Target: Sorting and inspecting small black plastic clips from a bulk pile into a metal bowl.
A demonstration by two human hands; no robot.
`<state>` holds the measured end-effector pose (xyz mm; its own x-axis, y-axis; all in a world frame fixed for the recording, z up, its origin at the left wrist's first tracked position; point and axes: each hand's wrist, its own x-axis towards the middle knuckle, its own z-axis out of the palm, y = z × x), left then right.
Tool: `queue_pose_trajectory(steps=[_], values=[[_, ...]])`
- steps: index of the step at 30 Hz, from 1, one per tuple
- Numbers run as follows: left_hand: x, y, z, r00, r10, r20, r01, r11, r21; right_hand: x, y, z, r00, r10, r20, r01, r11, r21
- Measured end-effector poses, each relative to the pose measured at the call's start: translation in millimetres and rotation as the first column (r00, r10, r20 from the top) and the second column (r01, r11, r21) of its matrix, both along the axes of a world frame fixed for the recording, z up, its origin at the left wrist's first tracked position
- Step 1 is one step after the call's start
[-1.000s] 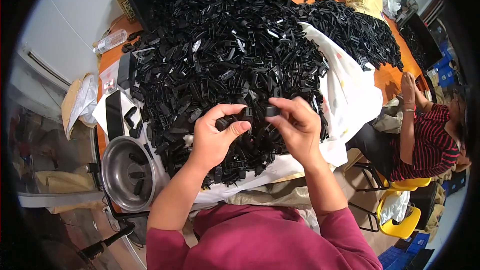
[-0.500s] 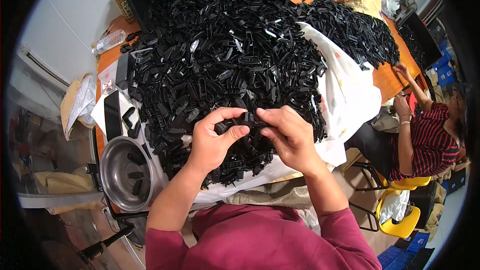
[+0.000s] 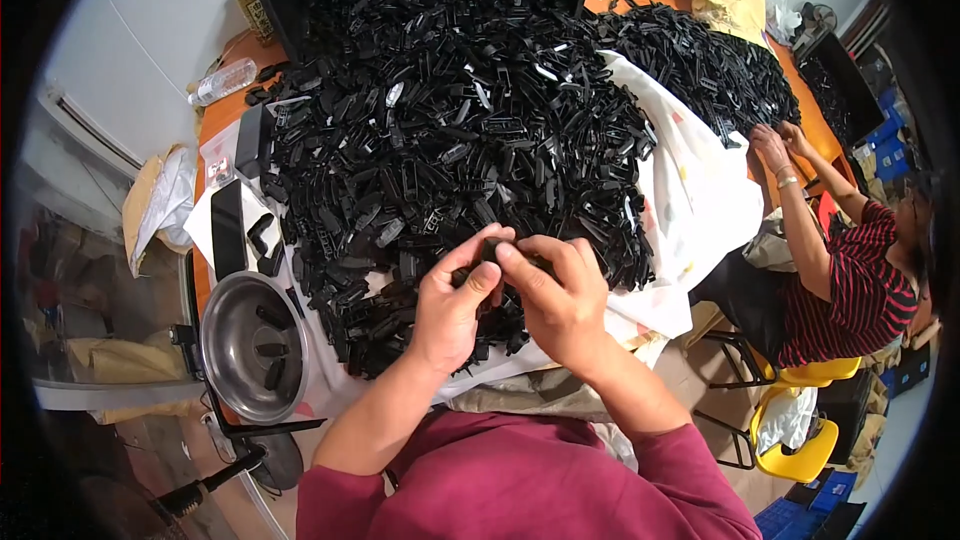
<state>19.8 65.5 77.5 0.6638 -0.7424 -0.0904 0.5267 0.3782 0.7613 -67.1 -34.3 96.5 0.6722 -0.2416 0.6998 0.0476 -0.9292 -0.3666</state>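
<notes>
Between my hands is a small black plastic part [image 3: 492,251], mostly covered by my fingers. My left hand [image 3: 455,305] is closed on it from the left, the thumb pressed near its end. From the other side my right hand [image 3: 556,292] pinches it, with thumb and fingertips meeting the left ones. Both hands are over the near edge of a large heap of black plastic pieces [image 3: 430,150], many long and narrow. A round metal bowl [image 3: 225,380] to the left holds 3 black pieces.
Left of the heap lie a black phone [image 3: 227,230] and a clear plastic bottle [image 3: 222,82]. White cloth [image 3: 690,190] borders the heap on the right. Beyond it a co-worker in a striped shirt [image 3: 860,280] handles a second heap [image 3: 700,60]. A yellow chair [image 3: 805,455] stands lower right.
My hands have come closer together and slightly nearer to me, turning the black part between them. The co-worker's hands have moved up to the edge of the second heap.
</notes>
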Motion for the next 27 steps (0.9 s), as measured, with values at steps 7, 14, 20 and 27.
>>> queue_pose_trajectory(steps=[7, 14, 20, 27], values=[[10, 15, -16, 0.970, -0.139, -0.202, 0.128, 0.990, -0.067, -4, 12, -17, 0.991, 0.088, -0.098, 0.030, 0.571, 0.820], [22, 16, -15, 0.969, -0.083, -0.233, 0.057, 0.992, -0.115, 17, 12, -16, 0.990, 0.125, -0.072, -0.026, 0.646, 0.763], [22, 26, -29, 0.949, 0.261, -0.179, -0.245, 0.964, 0.105, 33, 23, -20, 0.920, 0.376, -0.114, -0.035, 0.368, 0.929], [34, 43, -28, 0.936, 0.222, -0.275, -0.233, 0.972, -0.008, 52, 1, -35, 0.804, 0.591, -0.062, -0.142, 0.292, 0.946]])
